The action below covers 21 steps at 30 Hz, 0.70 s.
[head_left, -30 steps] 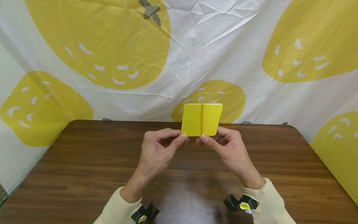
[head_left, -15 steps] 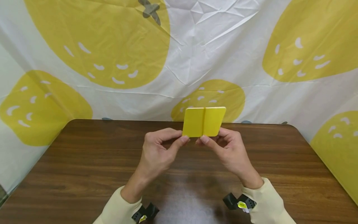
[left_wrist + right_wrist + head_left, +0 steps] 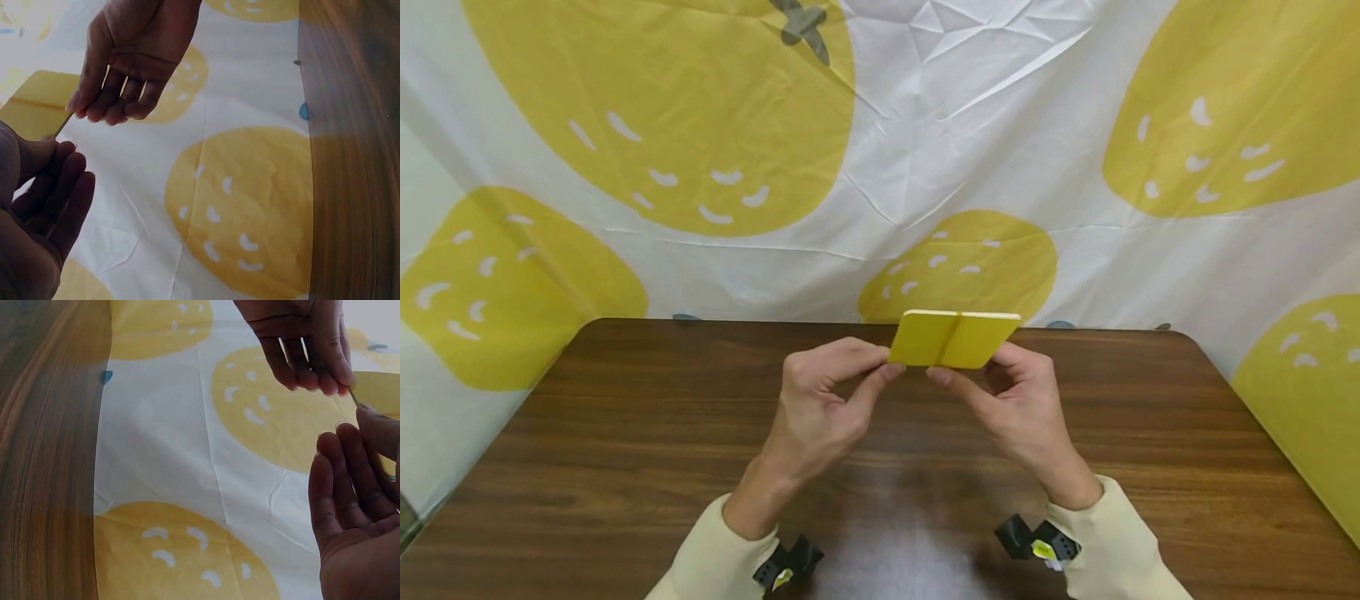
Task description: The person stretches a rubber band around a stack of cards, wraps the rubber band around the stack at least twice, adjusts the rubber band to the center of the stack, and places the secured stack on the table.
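A small flat yellow card (image 3: 955, 340) with rounded corners and a crease across its middle is held in the air above the table, tilted so its pale far edge shows. The left hand (image 3: 820, 400) pinches its near left corner between thumb and forefinger. At the near right part, the right hand (image 3: 1030, 408) pinches it, thumb along the near edge and fingers partly hidden behind. In the left wrist view the card (image 3: 40, 94) lies partly out of frame, and the other fingers of both hands are loosely bent. The right wrist view shows only a strip of the card (image 3: 378, 390).
A brown wood-grain table (image 3: 662, 458) with rounded far corners lies below the hands. Behind it hangs a white cloth (image 3: 902, 167) with large yellow fruit prints. Black camera straps (image 3: 790, 562) sit at both cream sleeve cuffs (image 3: 722, 550).
The yellow card has tipped from nearly upright to flatter, its top edge dropping away and slightly to the right. Both hands keep their pinch and have barely shifted.
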Available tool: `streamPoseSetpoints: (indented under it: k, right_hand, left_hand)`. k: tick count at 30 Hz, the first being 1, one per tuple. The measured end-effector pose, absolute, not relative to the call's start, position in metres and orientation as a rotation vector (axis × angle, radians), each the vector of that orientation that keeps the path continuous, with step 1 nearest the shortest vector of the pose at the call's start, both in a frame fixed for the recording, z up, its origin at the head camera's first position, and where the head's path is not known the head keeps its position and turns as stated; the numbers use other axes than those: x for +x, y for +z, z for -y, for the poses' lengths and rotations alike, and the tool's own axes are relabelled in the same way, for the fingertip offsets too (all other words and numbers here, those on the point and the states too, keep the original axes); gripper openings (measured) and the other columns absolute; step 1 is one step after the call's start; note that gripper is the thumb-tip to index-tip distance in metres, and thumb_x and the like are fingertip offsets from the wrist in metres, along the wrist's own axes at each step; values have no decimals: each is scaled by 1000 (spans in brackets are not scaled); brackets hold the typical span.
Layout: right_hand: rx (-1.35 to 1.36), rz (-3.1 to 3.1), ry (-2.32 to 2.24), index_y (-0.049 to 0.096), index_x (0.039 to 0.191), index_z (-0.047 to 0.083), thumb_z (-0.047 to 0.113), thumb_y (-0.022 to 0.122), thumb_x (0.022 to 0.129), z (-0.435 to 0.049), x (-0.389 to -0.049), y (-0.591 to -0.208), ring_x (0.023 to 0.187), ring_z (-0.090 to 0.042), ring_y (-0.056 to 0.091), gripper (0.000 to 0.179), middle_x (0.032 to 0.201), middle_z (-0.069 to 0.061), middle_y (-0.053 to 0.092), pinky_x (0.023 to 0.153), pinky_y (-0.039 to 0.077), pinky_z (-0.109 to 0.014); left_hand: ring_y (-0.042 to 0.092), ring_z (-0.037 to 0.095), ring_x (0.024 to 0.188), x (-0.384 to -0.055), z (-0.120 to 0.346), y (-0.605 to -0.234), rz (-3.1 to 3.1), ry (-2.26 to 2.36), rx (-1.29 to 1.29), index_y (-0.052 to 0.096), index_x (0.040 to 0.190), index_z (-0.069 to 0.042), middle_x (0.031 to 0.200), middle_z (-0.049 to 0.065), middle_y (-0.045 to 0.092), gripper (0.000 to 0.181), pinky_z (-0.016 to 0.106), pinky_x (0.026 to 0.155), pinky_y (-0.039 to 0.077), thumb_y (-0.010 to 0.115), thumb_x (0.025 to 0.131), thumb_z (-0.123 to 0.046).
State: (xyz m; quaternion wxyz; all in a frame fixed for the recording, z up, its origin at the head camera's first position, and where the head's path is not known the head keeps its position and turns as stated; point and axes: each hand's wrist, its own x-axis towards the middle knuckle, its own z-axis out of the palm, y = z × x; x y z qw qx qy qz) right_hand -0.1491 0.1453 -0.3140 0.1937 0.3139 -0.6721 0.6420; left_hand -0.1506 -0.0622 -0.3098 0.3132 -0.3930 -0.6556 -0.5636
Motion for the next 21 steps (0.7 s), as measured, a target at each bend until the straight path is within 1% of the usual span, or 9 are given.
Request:
streamPoseSetpoints:
  k: [5, 13, 21]
  right_hand:
    - [867, 1898, 1766, 73, 106, -6, -18, 76, 79, -146, -148, -313, 89, -16, 69, 30, 101, -7, 75, 74, 56, -24]
    - [869, 1923, 1703, 74, 104, -4, -17, 77, 80, -147, -146, -310, 86, -14, 69, 28, 99, -5, 75, 72, 55, -23]
    - [882, 2003, 1622, 74, 105, -2, -11, 78, 82, -149, -146, -309, 85, -14, 68, 25, 100, -5, 75, 72, 54, -24]
  left_hand:
    - [70, 20, 74, -151, 62, -311, 1728, -1485, -1033, 77, 90, 5, 84, 12, 75, 13, 28, 70, 57, 76, 81, 15]
    - [71, 21, 75, -153, 61, -313, 1690, -1488, -1045, 77, 91, 5, 85, 13, 75, 7, 29, 70, 58, 75, 86, 9]
    - [70, 22, 75, -151, 61, -312, 1673, -1484, -1059, 77, 91, 6, 85, 14, 74, 11, 29, 71, 58, 75, 82, 13]
